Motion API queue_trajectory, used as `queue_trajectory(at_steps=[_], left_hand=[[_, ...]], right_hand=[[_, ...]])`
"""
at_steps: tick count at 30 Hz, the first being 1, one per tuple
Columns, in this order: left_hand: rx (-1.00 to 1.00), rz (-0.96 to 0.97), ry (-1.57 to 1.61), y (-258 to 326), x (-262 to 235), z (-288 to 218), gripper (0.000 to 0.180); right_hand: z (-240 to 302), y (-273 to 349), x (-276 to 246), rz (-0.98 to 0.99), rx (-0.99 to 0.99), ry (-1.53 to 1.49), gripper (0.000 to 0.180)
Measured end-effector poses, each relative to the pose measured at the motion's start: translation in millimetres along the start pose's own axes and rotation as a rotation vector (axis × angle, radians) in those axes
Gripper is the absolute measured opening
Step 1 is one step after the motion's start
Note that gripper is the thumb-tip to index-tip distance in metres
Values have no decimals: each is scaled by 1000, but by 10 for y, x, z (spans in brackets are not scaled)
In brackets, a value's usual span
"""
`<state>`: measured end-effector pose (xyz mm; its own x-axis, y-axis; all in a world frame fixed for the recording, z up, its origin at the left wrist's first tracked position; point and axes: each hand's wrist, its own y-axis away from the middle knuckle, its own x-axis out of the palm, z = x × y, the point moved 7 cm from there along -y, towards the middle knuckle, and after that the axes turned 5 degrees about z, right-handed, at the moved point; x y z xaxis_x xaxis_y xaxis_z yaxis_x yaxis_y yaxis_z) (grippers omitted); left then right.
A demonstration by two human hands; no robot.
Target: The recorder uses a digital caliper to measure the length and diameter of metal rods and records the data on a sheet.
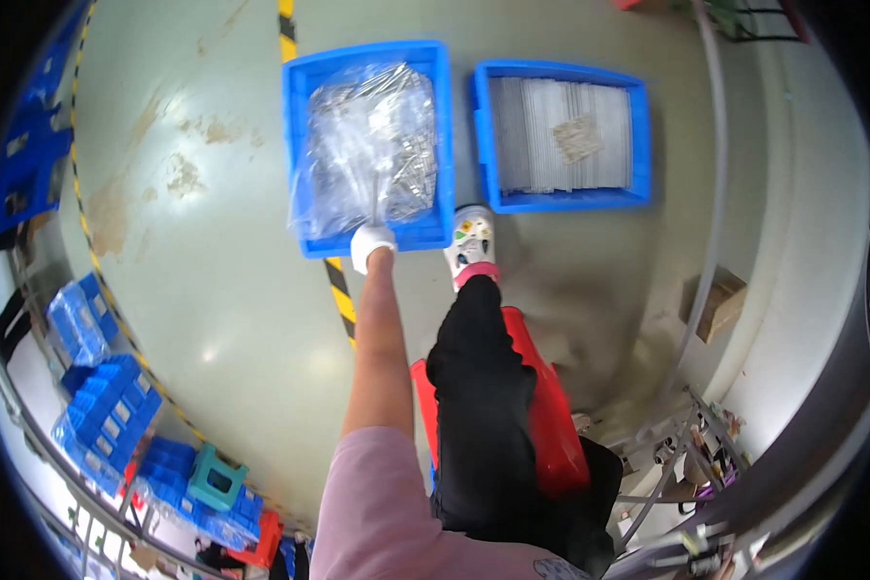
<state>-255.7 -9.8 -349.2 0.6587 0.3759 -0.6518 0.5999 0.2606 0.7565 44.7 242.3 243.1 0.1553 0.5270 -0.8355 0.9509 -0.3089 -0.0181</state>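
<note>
My left hand [372, 247], in a white glove, reaches over the near edge of a blue bin [442, 145]. Its fingers look closed on a slim metal strip [375, 198] that points away from me into the bin. Crumpled clear plastic film [343, 145] lies over many thin metal pieces [418, 179] in this bin and hangs past its left rim. Glare on the film hides part of what lies below. My right hand is out of sight.
Right of it, another blue bin [643, 145] holds upright rows of pale thin plates, with a small beige bundle [576, 138] on top. My shoe [473, 242] is close below. A red stool [551, 425] is under me. Blue bins [111, 411] stack at left; a cardboard box [720, 304] sits right.
</note>
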Motion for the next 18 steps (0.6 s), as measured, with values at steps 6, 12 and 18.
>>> queue_trajectory(at_steps=[6, 12, 18], left_hand=[[223, 142, 100, 234, 184, -110, 51], [800, 539, 579, 1597, 189, -480, 47], [1182, 793, 860, 3264, -1024, -1076, 28]], right_hand=[[104, -196, 154, 240, 82, -135, 49], [39, -43, 309, -153, 83, -420, 35], [-29, 895, -451, -369, 248, -532, 42]])
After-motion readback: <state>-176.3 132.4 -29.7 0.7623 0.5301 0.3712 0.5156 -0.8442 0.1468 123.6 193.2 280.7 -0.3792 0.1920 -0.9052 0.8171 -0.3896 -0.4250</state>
